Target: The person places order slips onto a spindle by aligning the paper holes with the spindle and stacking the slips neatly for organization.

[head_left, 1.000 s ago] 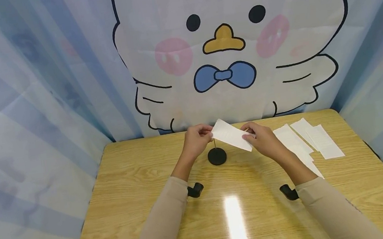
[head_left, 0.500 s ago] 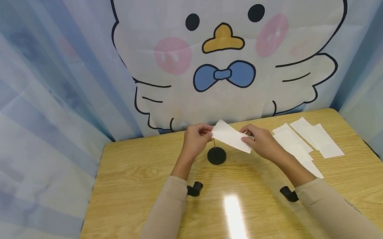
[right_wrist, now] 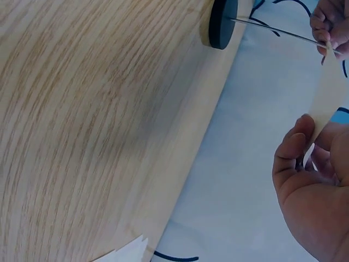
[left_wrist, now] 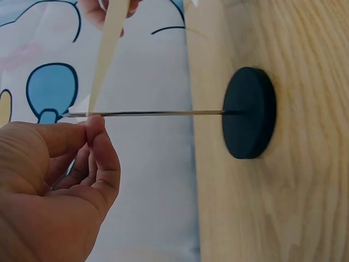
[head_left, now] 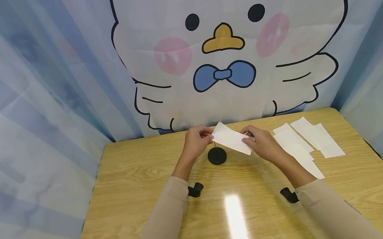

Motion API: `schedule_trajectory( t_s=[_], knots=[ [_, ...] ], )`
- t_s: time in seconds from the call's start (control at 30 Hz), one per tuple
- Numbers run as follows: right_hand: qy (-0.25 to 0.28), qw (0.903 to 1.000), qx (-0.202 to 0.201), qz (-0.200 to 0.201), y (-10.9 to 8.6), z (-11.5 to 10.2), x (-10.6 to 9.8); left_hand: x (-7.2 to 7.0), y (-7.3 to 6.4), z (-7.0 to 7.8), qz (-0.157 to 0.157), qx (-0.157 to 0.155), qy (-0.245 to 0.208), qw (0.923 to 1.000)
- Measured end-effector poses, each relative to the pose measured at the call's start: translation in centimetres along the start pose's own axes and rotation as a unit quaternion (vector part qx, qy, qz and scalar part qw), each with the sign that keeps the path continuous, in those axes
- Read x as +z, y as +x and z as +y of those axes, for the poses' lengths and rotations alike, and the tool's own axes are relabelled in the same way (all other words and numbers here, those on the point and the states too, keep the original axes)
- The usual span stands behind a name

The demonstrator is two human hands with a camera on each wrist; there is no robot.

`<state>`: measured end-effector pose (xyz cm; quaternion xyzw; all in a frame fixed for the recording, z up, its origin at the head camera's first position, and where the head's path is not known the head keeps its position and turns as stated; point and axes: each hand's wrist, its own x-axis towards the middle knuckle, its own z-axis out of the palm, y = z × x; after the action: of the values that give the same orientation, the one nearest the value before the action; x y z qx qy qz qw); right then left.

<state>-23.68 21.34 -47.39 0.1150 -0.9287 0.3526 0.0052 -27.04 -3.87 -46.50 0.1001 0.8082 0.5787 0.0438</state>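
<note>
A receipt spike stands upright on the table, with a round black base (head_left: 217,156) and a thin metal rod (left_wrist: 158,113). Both hands hold one white paper slip (head_left: 230,138) near the top of the rod. My left hand (head_left: 195,139) pinches the slip's left end between thumb and fingers, right at the rod. In the left wrist view the rod's tip sticks out past the slip. The slip's other end is gripped by my right hand (head_left: 260,141), and the paper slopes down toward that hand. Seen from the right wrist, the slip (right_wrist: 327,90) stretches between the two hands.
Several loose paper slips (head_left: 292,141) lie overlapping on the wooden table (head_left: 140,169) at the right. Black wrist camera mounts (head_left: 195,190) show under the forearms. A patterned curtain (head_left: 182,104) hangs along the table's back edge.
The slip has sunk slightly along the rod, and its right end has dipped a little with the right hand. The left hand keeps its pinch, moving slightly down. The spike's base has not moved.
</note>
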Motion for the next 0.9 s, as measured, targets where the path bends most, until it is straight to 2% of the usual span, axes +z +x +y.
schedule_trajectory(
  t_s=[0.13,0.33,0.9],
  knots=[
    [-0.01,0.9999,-0.001,-0.003,-0.1,0.3,0.1,0.2,-0.2,-0.7,-0.006,-0.006,0.005,1.0],
    [-0.013,0.9999,0.002,-0.004,-0.3,0.8,0.4,0.4,0.0,-1.4,-0.009,0.013,0.012,0.9998],
    [-0.003,0.9994,0.006,-0.035,-1.3,2.2,2.2,1.1,0.6,-3.3,-0.022,0.019,0.073,0.9969]
  ],
)
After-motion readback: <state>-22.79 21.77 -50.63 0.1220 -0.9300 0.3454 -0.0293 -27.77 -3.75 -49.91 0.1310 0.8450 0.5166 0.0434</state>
